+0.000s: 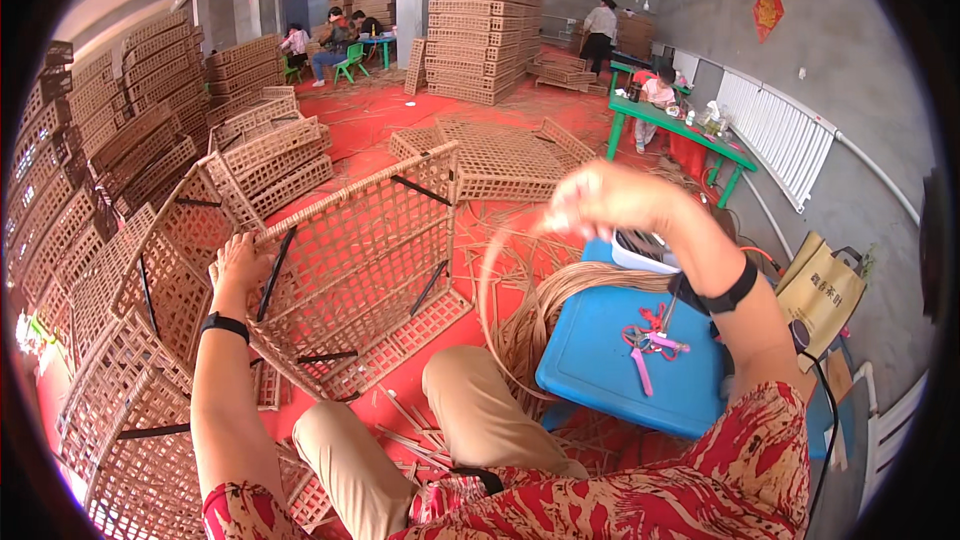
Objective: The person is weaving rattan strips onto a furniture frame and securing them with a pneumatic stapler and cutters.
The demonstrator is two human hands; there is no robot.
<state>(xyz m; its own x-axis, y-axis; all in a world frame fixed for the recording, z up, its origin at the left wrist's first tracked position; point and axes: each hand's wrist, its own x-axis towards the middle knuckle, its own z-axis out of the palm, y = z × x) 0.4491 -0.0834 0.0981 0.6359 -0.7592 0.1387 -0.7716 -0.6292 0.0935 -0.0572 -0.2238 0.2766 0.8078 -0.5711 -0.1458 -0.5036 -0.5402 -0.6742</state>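
My left hand (241, 264) is closed over the upper left corner of a brown open-lattice woven basket (350, 258), tilted up in front of my knees. Black strips are fixed at several places on its frame. Raised to the right of the basket, my right hand (612, 198) is blurred by motion, its fingers pinched on one end of a thin pale cane strip (487, 285). The strip curves down toward a loose coil of cane strips (550, 300). Its lower end is hard to make out among them.
A blue stool (590, 345) holds pink-handled cutting tools (655, 342). Beside it stands a plastic container (645, 258). More lattice baskets (135, 285) crowd my left, and a tall stack (480, 30) rises behind. Cane scraps litter the red floor; other people sit near green tables (690, 135).
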